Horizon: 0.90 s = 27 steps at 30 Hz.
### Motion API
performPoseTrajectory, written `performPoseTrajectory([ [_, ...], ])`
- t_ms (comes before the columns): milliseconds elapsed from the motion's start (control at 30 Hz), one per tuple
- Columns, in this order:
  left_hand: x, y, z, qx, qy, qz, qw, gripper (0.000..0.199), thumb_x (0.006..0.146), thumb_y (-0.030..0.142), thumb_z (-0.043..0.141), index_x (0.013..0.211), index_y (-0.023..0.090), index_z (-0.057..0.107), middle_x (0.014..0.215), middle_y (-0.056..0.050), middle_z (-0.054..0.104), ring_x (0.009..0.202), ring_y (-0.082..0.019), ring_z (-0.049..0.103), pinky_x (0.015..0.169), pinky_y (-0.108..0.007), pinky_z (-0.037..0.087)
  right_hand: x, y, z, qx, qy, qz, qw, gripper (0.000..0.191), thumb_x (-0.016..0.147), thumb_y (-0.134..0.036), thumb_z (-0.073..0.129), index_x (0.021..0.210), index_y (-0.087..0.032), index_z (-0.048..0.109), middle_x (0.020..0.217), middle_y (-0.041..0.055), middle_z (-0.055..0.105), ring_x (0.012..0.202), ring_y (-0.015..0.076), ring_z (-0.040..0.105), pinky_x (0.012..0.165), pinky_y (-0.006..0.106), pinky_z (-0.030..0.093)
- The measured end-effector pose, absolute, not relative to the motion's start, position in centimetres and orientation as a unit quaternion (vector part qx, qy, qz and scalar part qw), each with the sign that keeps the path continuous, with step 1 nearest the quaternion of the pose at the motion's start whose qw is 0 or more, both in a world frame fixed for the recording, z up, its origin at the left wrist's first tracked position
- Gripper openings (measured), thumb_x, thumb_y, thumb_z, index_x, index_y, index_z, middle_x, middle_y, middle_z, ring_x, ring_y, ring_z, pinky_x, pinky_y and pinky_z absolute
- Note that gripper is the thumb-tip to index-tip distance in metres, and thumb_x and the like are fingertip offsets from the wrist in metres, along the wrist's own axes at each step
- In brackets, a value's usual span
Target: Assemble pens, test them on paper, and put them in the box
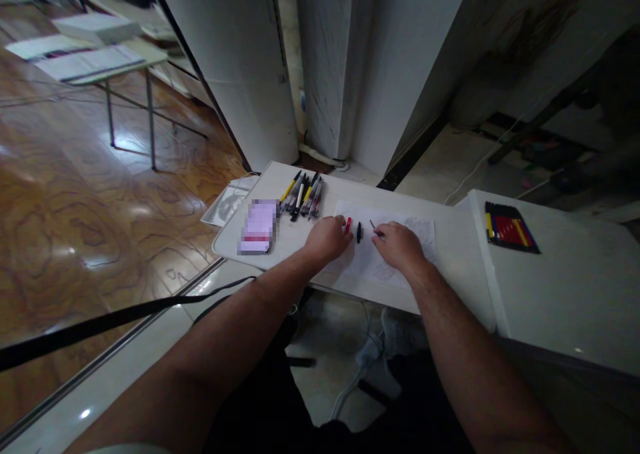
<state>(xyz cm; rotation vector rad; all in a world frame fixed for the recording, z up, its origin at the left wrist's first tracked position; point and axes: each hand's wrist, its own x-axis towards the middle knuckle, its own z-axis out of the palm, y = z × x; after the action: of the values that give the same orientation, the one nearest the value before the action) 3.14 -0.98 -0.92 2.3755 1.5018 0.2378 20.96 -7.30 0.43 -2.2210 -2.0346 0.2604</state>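
Over the written sheets of paper on a narrow white table, both my hands work close together. My left hand is closed, with a small red pen part showing at its fingertips. A short black pen part lies on the paper between the hands, apart from both. My right hand is pinched on a thin pen part, whose light tip points up and left; the rest of it is hidden by the fingers.
Several pens lie in a bunch at the table's back left, beside a phone with a blurred screen. On a white surface at right rests a dark packet with coloured markings. A white panel stands behind the table.
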Motion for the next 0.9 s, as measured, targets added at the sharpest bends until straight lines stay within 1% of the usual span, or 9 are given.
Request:
performPoseTrajectory([
  [133, 3.1, -0.98, -0.9, 0.831, 0.525, 0.089, 0.158, 0.029, 0.085, 0.037, 0.058, 0.104, 0.017, 0.068, 0.09, -0.009, 0.074, 0.083, -0.022, 0.068, 0.074, -0.029, 0.049, 20.88, -7.25, 0.39, -0.751, -0.653, 0.076, 0.062, 0.022, 0.088, -0.03, 0.056, 0.103, -0.021, 0.07, 0.103, 0.0075, 0.072, 0.095, 0.02, 0.064, 0.081, 0.028, 0.046],
  [233, 3.13, -1.04, -0.76, 0.83, 0.528, 0.089, 0.158, 0.029, 0.086, 0.036, 0.057, 0.105, 0.017, 0.068, 0.09, -0.009, 0.074, 0.082, -0.022, 0.068, 0.074, -0.029, 0.049, 20.85, -7.15, 0.35, -0.765, -0.636, 0.074, 0.069, 0.023, 0.088, -0.029, 0.056, 0.107, -0.021, 0.068, 0.102, 0.0074, 0.072, 0.093, 0.0197, 0.065, 0.08, 0.028, 0.046],
  [400, 3.19, -1.08, -0.67, 0.829, 0.529, 0.082, 0.159, 0.028, 0.085, 0.034, 0.058, 0.105, 0.018, 0.068, 0.091, -0.01, 0.074, 0.084, -0.022, 0.069, 0.075, -0.03, 0.05, 20.85, -7.0, 0.18, -0.772, -0.628, 0.07, 0.069, 0.023, 0.088, -0.028, 0.055, 0.107, -0.021, 0.067, 0.1, 0.0073, 0.073, 0.091, 0.0209, 0.066, 0.077, 0.029, 0.047],
  [567, 3.04, -0.96, -1.04, 0.828, 0.529, 0.079, 0.169, 0.029, 0.083, 0.032, 0.06, 0.107, 0.018, 0.068, 0.093, -0.01, 0.074, 0.084, -0.022, 0.068, 0.075, -0.029, 0.05, 20.84, -6.94, 0.03, -0.782, -0.617, 0.075, 0.052, 0.025, 0.088, -0.025, 0.053, 0.109, -0.022, 0.066, 0.101, 0.0079, 0.073, 0.092, 0.0209, 0.067, 0.078, 0.029, 0.048],
  [767, 3.01, -0.88, -1.28, 0.827, 0.533, 0.076, 0.164, 0.028, 0.082, 0.034, 0.059, 0.104, 0.019, 0.069, 0.09, -0.01, 0.074, 0.082, -0.024, 0.069, 0.071, -0.03, 0.05, 20.89, -6.93, 0.03, -0.792, -0.605, 0.073, 0.045, 0.027, 0.087, -0.021, 0.05, 0.108, -0.022, 0.067, 0.099, 0.0095, 0.074, 0.092, 0.0231, 0.068, 0.077, 0.031, 0.049],
  [900, 3.11, -0.91, -1.14, 0.824, 0.54, 0.06, 0.162, 0.028, 0.084, 0.035, 0.057, 0.103, 0.019, 0.07, 0.091, -0.011, 0.074, 0.085, -0.024, 0.069, 0.074, -0.031, 0.05, 20.88, -6.92, 0.22, -0.795, -0.601, 0.078, 0.035, 0.027, 0.087, -0.021, 0.05, 0.109, -0.022, 0.066, 0.099, 0.0102, 0.074, 0.092, 0.0231, 0.068, 0.078, 0.03, 0.048],
])
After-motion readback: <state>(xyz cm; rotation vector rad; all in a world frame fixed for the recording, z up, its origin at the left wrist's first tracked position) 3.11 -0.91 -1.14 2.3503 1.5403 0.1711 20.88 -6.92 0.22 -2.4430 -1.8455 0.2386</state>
